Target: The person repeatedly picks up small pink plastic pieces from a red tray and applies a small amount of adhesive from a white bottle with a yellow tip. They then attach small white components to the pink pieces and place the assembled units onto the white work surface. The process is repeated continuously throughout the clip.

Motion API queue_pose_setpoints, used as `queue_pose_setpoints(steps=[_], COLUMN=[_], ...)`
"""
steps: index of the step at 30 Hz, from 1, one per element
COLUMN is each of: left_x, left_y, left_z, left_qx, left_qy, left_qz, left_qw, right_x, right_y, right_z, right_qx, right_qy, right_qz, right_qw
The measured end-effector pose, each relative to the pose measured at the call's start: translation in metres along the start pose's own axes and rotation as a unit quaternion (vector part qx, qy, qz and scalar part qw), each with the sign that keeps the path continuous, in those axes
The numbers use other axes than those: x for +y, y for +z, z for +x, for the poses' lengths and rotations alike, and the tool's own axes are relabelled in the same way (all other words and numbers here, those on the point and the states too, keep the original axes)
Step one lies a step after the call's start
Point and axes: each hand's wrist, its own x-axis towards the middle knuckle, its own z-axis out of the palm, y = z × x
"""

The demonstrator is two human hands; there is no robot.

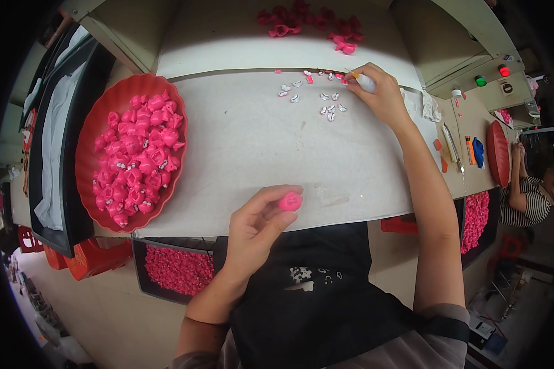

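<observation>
Near the front edge of the white-covered worktop, my left hand [255, 224] pinches a small pink plastic part [290, 201] between thumb and fingers. My right hand [381, 95] reaches to the back of the worktop. It is closed around a small whitish squeeze bottle [366, 83] with a yellowish tip, which points left and sits close to tiny pink pieces. Just left of and below that tip, several tiny white-and-pink pieces [332, 116] lie scattered. Their fine detail is too small to make out.
A scalloped red bowl [85, 178] heaped with pink parts stands at the left, beside a black tray [41, 203]. More pink parts [289, 21] lie on the shelf behind. Tweezers [454, 149] rest at the right. Crates of pink parts [178, 269] sit below. Another person [526, 200] works at far right.
</observation>
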Motion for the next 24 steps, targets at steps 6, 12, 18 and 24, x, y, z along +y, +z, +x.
queue_pose_setpoints(steps=[6,12,18,24], left_x=[0.000,-0.003,-0.007,-0.007], left_y=[0.004,0.008,0.011,0.017], left_z=[0.003,0.002,-0.002,-0.004], left_qx=[0.009,0.000,-0.007,-0.002], left_qy=[0.015,0.019,0.050,0.101], left_qz=[0.017,0.004,0.043,0.141], left_qw=[1.000,1.000,0.998,0.985], right_x=[-0.014,-0.040,-0.118,-0.139], right_y=[0.012,-0.003,-0.017,-0.006], right_z=[0.001,-0.028,-0.095,-0.111], right_qx=[0.012,0.027,-0.028,-0.018], right_qy=[0.057,0.149,0.131,-0.026], right_qz=[-0.090,0.117,0.498,0.382], right_qw=[0.994,0.982,0.857,0.924])
